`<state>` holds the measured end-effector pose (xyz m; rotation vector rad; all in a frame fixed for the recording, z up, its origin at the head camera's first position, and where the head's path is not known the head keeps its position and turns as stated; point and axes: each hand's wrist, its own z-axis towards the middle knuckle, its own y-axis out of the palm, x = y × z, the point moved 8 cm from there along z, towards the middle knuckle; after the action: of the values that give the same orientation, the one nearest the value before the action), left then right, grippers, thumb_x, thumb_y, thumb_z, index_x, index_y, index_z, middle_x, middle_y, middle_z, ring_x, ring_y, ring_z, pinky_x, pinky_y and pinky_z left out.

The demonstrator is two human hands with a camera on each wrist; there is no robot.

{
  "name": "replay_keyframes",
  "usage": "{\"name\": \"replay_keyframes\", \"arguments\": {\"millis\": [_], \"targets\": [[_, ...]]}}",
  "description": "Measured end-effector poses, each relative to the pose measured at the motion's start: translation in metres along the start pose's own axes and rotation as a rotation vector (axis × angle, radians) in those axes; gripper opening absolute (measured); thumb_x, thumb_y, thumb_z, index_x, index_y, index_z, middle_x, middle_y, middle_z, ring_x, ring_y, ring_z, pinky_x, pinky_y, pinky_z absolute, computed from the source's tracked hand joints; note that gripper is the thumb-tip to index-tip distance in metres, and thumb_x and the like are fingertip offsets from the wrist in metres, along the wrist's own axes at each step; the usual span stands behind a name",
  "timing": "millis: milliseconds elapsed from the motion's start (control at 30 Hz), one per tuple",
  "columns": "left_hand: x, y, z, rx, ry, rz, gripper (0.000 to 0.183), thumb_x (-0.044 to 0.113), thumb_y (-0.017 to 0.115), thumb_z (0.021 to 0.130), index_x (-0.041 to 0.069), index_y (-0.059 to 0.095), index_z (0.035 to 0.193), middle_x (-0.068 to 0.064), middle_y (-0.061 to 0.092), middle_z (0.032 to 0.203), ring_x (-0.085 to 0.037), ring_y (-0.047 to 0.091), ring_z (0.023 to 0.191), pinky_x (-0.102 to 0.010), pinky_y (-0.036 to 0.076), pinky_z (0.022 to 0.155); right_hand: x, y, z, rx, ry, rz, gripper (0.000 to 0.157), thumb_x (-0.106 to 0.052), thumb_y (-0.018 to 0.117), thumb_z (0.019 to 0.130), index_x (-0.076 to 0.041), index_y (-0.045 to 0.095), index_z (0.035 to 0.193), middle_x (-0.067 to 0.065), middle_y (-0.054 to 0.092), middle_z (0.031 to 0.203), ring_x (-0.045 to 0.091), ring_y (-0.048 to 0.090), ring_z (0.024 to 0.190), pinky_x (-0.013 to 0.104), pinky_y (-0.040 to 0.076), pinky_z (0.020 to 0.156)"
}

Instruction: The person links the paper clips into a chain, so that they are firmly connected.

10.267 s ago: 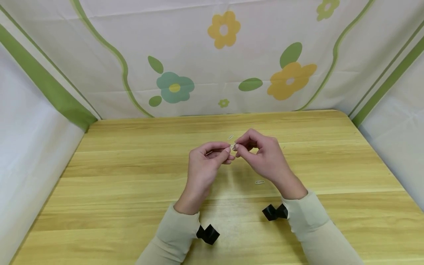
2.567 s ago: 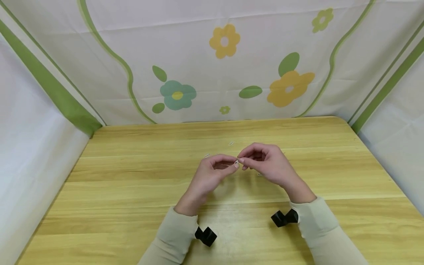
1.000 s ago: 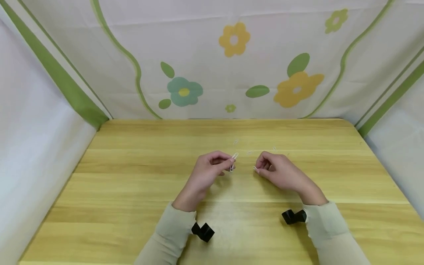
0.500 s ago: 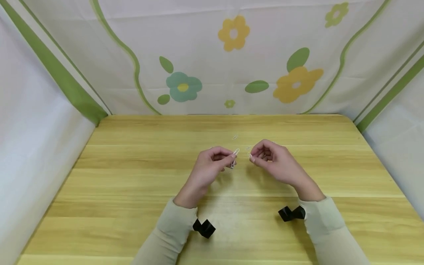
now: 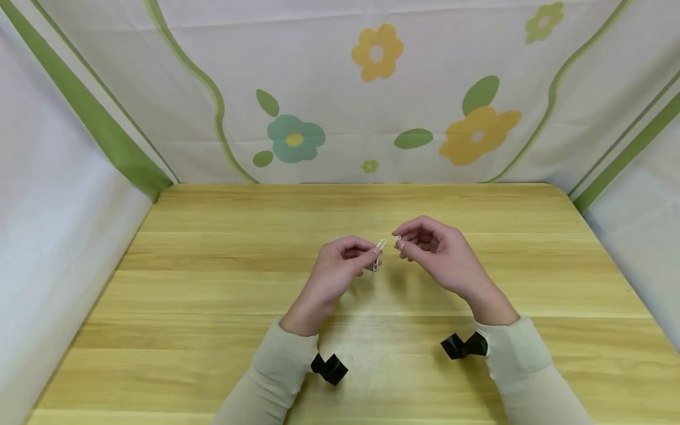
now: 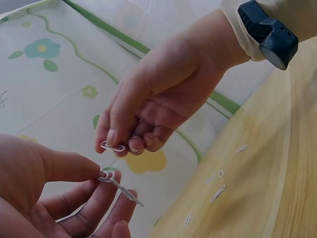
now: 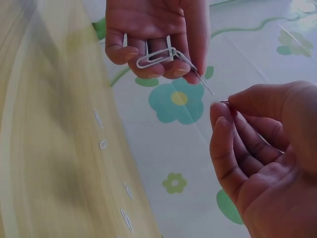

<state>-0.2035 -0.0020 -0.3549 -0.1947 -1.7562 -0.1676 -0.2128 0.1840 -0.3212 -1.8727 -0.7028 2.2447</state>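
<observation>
My left hand pinches a white paper clip between thumb and forefinger, its free loop sticking out past the fingertips. Linked to that clip, a second paper clip hangs below, in front of the other fingers. To the right, my right hand pinches a single white paper clip between thumb and forefinger; in the right wrist view the fingertips hide most of it. Both hands are raised above the table, fingertips facing each other with a small gap between the two held clips.
Several loose white paper clips lie on the wooden table, one toward the back and another just behind my left hand. A white cloth screen with printed flowers stands along the table's back edge and sides.
The hands were together 2.6 s ago, then parted. The right hand took a clip low on the right and has since risen leftward with it toward the left hand, which stays nearly still.
</observation>
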Motion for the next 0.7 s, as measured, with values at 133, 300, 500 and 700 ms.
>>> {"name": "replay_keyframes", "arguments": {"millis": [133, 300, 500, 700], "targets": [[0.0016, -0.0017, -0.0013, 0.034, -0.002, -0.031, 0.017, 0.021, 0.074, 0.103, 0.007, 0.077, 0.112, -0.002, 0.077, 0.096, -0.015, 0.070, 0.088, -0.041, 0.055, 0.091, -0.0026, 0.0016, 0.0048, 0.000, 0.001, -0.002, 0.014, -0.015, 0.071, 0.105, -0.013, 0.073, 0.118, 0.013, 0.076, 0.106, 0.017, 0.075, 0.088, 0.029, 0.062, 0.080], [0.0016, -0.0009, -0.0020, 0.051, 0.004, -0.044, 0.016, 0.020, 0.074, 0.103, 0.006, 0.077, 0.111, -0.003, 0.078, 0.096, -0.014, 0.071, 0.086, -0.038, 0.056, 0.087, -0.0025, 0.0040, 0.0074, 0.007, 0.013, 0.020, 0.014, -0.014, 0.072, 0.105, -0.010, 0.073, 0.118, 0.010, 0.075, 0.107, 0.017, 0.076, 0.089, 0.027, 0.063, 0.081], [-0.0004, 0.0002, -0.0021, 0.066, 0.001, -0.059, 0.016, 0.019, 0.074, 0.103, 0.005, 0.077, 0.109, -0.002, 0.077, 0.093, -0.013, 0.070, 0.083, -0.034, 0.056, 0.085, -0.0029, 0.0067, 0.0081, 0.034, -0.016, 0.020, 0.012, -0.012, 0.071, 0.104, -0.009, 0.072, 0.116, 0.015, 0.073, 0.105, 0.022, 0.073, 0.086, 0.028, 0.061, 0.076], [-0.0001, 0.0014, -0.0026, 0.061, 0.000, -0.060, 0.015, 0.018, 0.075, 0.102, 0.005, 0.077, 0.108, -0.005, 0.076, 0.092, -0.014, 0.070, 0.082, -0.035, 0.056, 0.084, -0.0051, 0.0072, 0.0085, 0.059, -0.064, -0.002, 0.010, -0.012, 0.071, 0.105, -0.009, 0.072, 0.115, 0.012, 0.073, 0.100, 0.028, 0.071, 0.085, 0.026, 0.060, 0.076]]}}
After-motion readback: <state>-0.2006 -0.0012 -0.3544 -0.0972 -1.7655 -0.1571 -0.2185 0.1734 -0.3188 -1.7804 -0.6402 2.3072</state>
